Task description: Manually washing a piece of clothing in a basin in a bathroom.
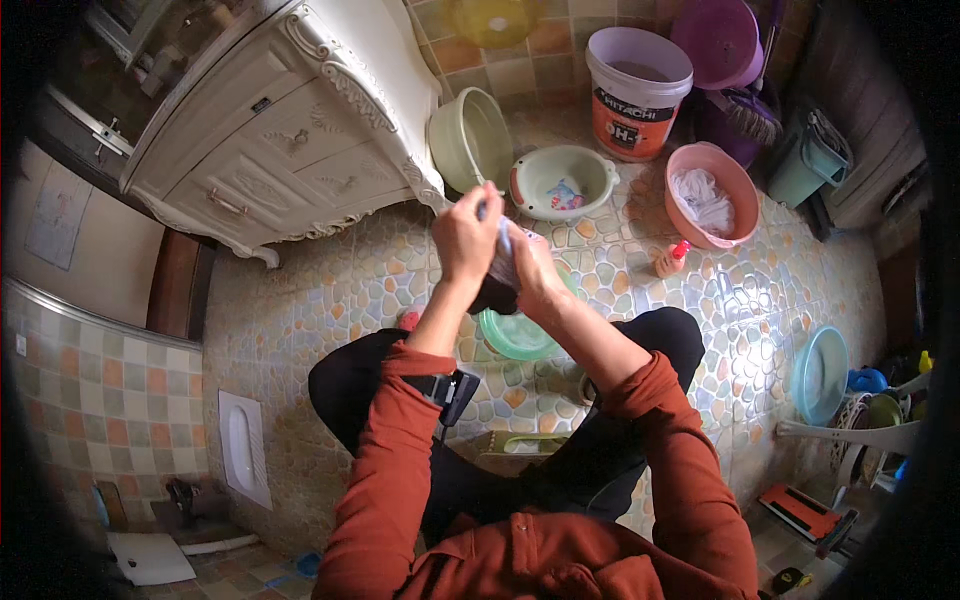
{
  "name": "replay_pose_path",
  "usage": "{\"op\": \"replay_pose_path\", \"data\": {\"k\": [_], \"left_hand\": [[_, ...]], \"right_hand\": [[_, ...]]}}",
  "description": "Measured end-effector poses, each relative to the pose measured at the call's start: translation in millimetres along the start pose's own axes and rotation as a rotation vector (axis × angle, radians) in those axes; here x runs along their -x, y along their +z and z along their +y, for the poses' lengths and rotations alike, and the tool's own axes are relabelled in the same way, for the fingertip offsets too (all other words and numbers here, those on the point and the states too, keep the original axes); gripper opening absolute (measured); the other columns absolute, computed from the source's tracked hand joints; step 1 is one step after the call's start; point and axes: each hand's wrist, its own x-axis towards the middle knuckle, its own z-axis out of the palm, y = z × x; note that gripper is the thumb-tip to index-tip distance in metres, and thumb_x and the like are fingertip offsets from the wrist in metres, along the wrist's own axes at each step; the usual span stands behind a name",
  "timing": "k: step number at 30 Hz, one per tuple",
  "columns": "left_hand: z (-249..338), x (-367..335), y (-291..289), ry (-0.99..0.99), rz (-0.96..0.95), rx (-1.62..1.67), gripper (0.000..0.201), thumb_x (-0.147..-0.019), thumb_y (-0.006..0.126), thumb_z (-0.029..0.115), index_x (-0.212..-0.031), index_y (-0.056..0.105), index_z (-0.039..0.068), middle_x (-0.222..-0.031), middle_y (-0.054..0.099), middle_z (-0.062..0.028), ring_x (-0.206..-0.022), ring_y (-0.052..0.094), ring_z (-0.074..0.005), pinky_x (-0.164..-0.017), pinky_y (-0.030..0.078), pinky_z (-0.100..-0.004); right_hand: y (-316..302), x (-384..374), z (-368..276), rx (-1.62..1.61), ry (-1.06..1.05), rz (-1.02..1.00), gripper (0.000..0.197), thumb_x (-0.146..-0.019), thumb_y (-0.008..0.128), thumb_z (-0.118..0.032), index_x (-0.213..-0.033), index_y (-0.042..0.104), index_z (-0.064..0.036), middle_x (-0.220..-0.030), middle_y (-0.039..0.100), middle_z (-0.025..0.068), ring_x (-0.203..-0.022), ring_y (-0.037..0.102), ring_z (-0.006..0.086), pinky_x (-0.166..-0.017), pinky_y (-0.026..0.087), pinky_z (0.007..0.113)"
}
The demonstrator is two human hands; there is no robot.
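Note:
In front of me, above the floor, both my hands are closed on a wet-looking cloth (503,264), greyish with a dark lower part. My left hand (464,243) grips it near the top with fingers curled in a fist. Against its other side, slightly lower, is my right hand (538,272), its fingers mostly hidden behind the cloth. What kind of garment or rag it is cannot be made out. Below the hands stands a light green basin (522,340), partly covered by my arm and the cloth.
A pale basin (545,210), a tall pale green bucket (445,140) and a large paint bucket (640,130) stand ahead. To their right is a pink basin (682,222) with white cloth, near a red-capped bottle (670,262). A white cabinet (290,150) fills the left.

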Motion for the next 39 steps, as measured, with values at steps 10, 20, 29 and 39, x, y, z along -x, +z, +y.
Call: {"op": "replay_pose_path", "data": {"k": [10,20,29,39], "left_hand": [[16.5,13.1,4.4,0.138,0.061,-0.065,0.031,-0.090,0.055,0.026,-0.067,0.057,0.006,-0.056,0.055,-0.0180,-0.054,0.058,-0.0361,-0.045,0.041,-0.0417],[6.1,5.9,-61.6,-0.285,-0.605,0.555,0.040,-0.082,0.071,0.032,-0.100,0.066,-0.004,-0.082,0.065,-0.0003,-0.075,0.055,-0.0049,-0.068,0.044,-0.0201],[-16.6,13.1,-94.1,-0.240,-0.361,0.624,0.028,-0.087,0.065,0.025,-0.099,0.065,0.000,-0.092,0.060,0.0009,-0.086,0.051,-0.0056,-0.077,0.040,-0.0209],[-15.6,12.5,-74.5,-0.446,-0.290,1.015,0.030,-0.093,0.057,0.027,-0.112,0.058,0.003,-0.099,0.059,0.0006,-0.092,0.052,-0.0062,-0.086,0.038,-0.0219]], "right_hand": [[-1.6,-4.6,1.4,-0.090,-0.006,-0.024,0.032,-0.088,0.057,-0.039,-0.084,0.060,-0.0079,-0.074,0.059,0.0009,-0.060,0.054,0.0133,-0.052,0.041,0.031],[-43.2,3.7,-50.0,0.958,-1.042,-0.407,0.038,-0.091,0.052,-0.034,-0.115,0.055,-0.0047,-0.104,0.062,0.0063,-0.100,0.056,0.0176,-0.088,0.042,0.031],[-38.8,18.2,-59.3,1.025,-0.449,-0.278,0.043,-0.092,0.053,-0.043,-0.089,0.068,-0.0024,-0.074,0.063,0.0026,-0.077,0.057,0.0135,-0.075,0.042,0.027],[-16.3,23.4,-55.4,0.436,-0.294,-0.250,0.034,-0.098,0.044,-0.033,-0.100,0.059,-0.0031,-0.087,0.061,-0.0004,-0.078,0.054,0.0052,-0.070,0.045,0.023]]}}
